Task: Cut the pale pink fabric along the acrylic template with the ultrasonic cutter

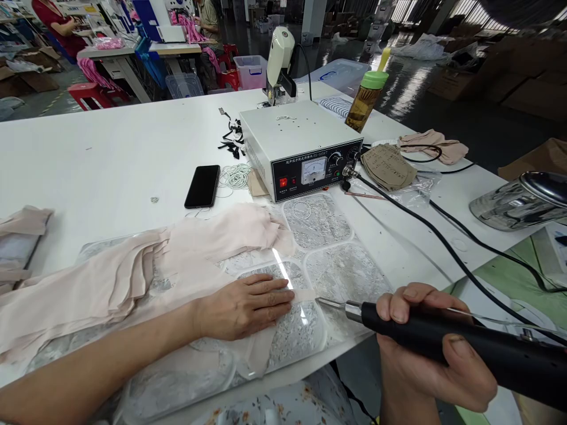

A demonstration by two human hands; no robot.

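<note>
My left hand (pixel 248 306) lies flat, fingers stretched out, on a pale pink piece of fabric (pixel 195 260). A narrow end of the fabric sticks out past its fingertips. My right hand (pixel 429 342) is wrapped round a black handheld ultrasonic welder (pixel 411 324). Its thin metal tip (pixel 330 303) points left and is at the end of that fabric strip; I cannot tell whether it presses on it. Beneath the fabric is a clear-topped, grey mottled mat (pixel 332 268) with rounded panels. More pink layers (pixel 84 283) are stacked to the left.
A white power unit (pixel 301 133) with a dial stands behind the mat, its black cable (pixel 425 221) running right. Around it are a phone (pixel 202 186), elastic cord (pixel 235 177), a bottle (pixel 365 100), brown card pieces (pixel 388 166) and a metal canister (pixel 509 203). People work at machines behind.
</note>
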